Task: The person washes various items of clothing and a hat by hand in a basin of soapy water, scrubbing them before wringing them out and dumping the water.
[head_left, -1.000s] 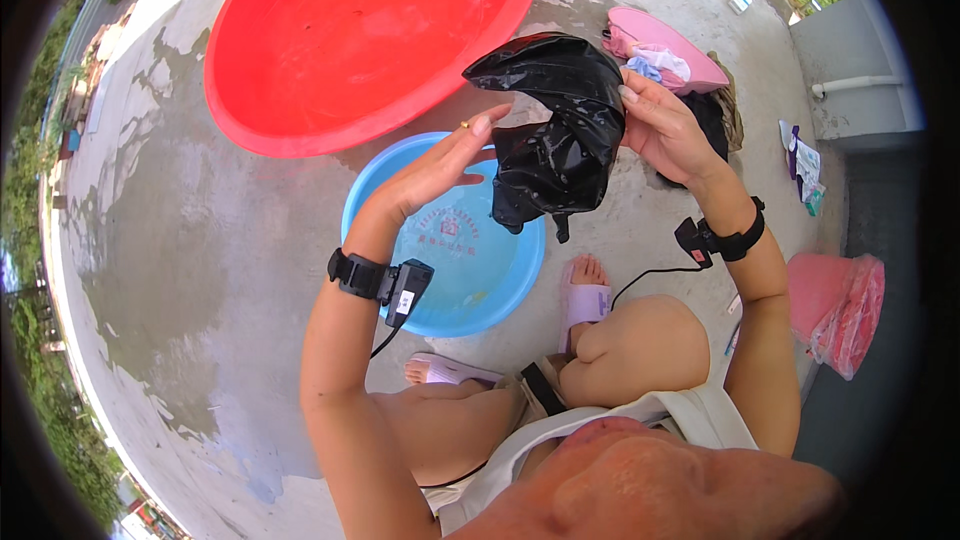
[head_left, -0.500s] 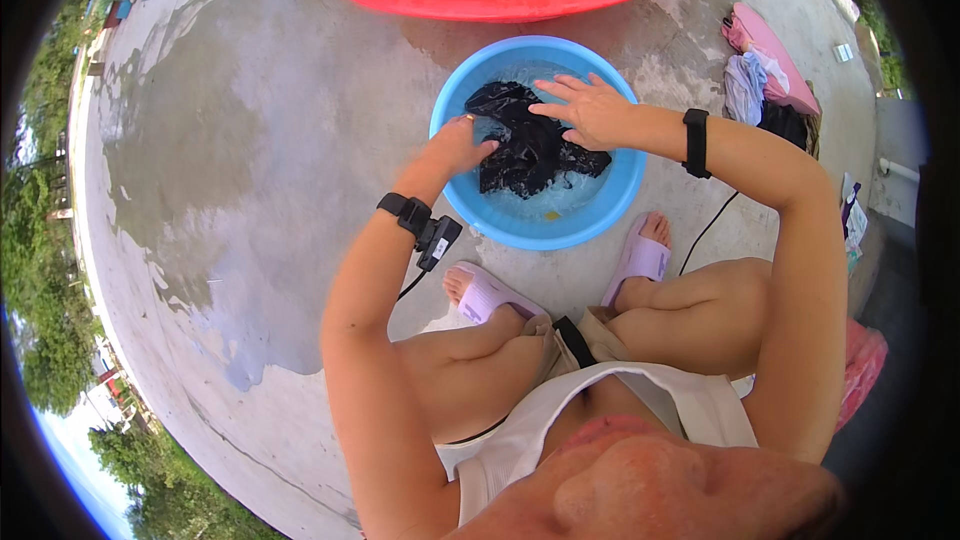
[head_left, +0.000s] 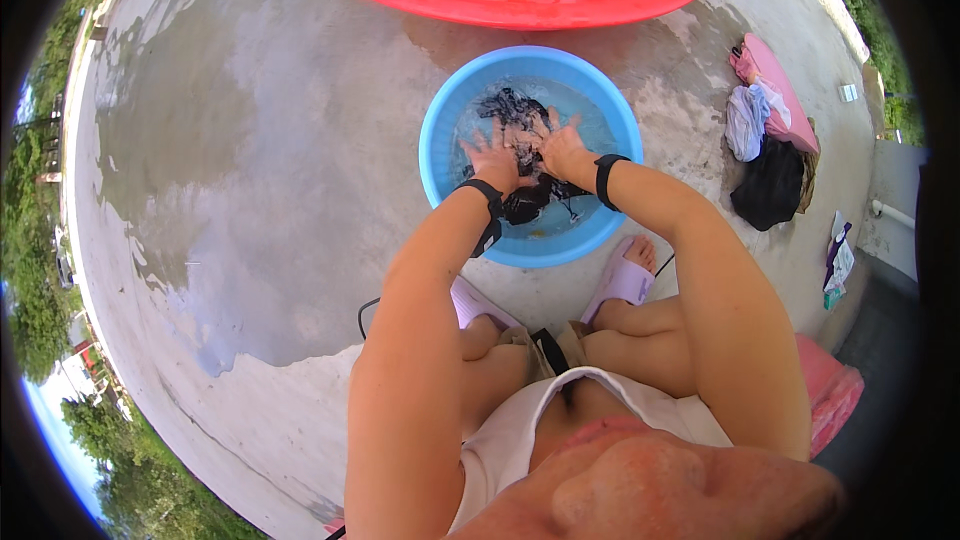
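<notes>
A round blue basin [head_left: 432, 145] of water stands on the concrete in front of my feet. Black wet cloth [head_left: 526, 202] lies in the water, partly covered by my hands; its exact kind of garment does not show. My left hand [head_left: 493, 160] presses flat on the cloth's left side with its fingers spread. Close beside it, my right hand [head_left: 562, 150] also lies on the cloth, fingers stretched apart. Both hands are at least partly in the water, and their fingertips nearly meet over the cloth.
Beyond the basin sits a big red tub [head_left: 540, 12]. To the right lie a pink basin [head_left: 778, 90], light-blue cloth [head_left: 746, 122] and a black cloth heap [head_left: 768, 185]. A plastic packet [head_left: 838, 262] is near the wall. Wet patches mark the concrete [head_left: 260, 190].
Both hands have come closer together and pushed down onto the black cloth, which now sits lower in the water. The right hand moved left, away from the basin's right rim.
</notes>
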